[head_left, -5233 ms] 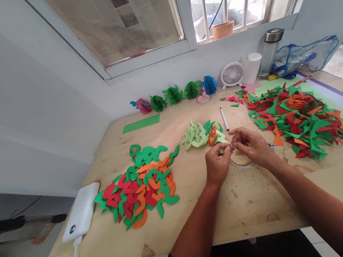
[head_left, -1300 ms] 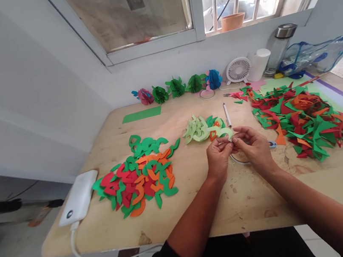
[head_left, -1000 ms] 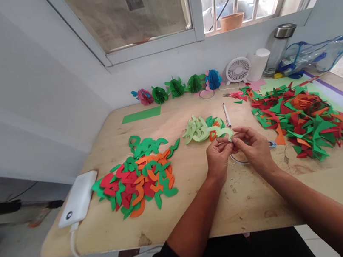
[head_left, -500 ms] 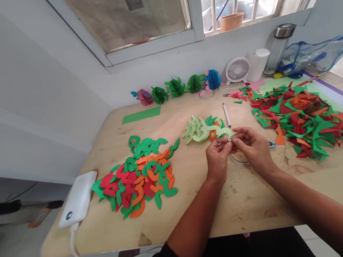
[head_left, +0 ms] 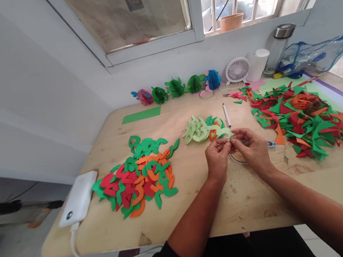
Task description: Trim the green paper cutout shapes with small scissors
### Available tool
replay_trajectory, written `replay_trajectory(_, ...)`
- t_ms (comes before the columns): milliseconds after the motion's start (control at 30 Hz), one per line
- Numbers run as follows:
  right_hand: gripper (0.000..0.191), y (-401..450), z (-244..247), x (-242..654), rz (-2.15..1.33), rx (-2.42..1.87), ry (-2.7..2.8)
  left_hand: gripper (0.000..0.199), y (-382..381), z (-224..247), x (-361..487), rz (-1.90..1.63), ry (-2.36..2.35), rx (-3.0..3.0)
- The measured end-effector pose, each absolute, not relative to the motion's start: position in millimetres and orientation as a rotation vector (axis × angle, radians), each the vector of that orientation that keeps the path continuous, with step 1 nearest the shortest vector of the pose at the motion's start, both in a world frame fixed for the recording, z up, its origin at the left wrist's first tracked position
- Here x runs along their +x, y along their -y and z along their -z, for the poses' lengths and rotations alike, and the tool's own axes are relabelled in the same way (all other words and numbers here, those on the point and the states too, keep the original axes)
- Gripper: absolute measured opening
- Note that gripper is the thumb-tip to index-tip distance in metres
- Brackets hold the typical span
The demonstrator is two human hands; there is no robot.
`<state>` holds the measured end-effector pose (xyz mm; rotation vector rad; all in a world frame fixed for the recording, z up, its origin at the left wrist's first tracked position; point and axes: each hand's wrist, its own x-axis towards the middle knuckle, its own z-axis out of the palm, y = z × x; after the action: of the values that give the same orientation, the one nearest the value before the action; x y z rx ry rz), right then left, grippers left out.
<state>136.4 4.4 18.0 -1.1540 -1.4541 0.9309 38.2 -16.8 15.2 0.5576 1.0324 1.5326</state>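
Above the table's middle, my left hand [head_left: 217, 158] and my right hand [head_left: 252, 150] meet at the fingertips. Both pinch a small pale-green paper piece [head_left: 229, 135], mostly covered by the fingers. Just beyond them lies a heap of pale-green curved paper cutouts [head_left: 196, 129], with an orange cutout [head_left: 213, 134] and darker green ones at its right. A white pen [head_left: 226, 115] lies behind my right hand. Under the hands a dark ring-like loop [head_left: 237, 160] shows in part, and a light-blue handle [head_left: 271, 144] sticks out right of my right hand.
Green, red and orange cutouts [head_left: 143, 175] lie left; a large scrap pile [head_left: 306, 121] lies right. Honeycomb paper figures [head_left: 175, 87], a small fan [head_left: 238, 70] and a bottle [head_left: 279, 48] stand along the wall. A white power bank [head_left: 78, 198] with a cable sits at the left edge.
My right hand has shifted very slightly to the left, its fingers still pinched near my left fingertips. The things on the table have not visibly moved.
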Motion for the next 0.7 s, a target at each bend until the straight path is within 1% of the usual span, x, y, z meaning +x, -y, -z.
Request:
replay_trajectory(367,0.028,-4.5,-16.5,136.1,-0.911,-1.178,1.471,0.027,15.8,-15.6,36.7,-1.543,-1.060,0.554)
replay_trajectory(700,0.025,-4.7,-15.7,136.3,-0.900,-1.172,1.467,0.028,15.9,-14.9,37.2,-1.543,-1.076,0.558)
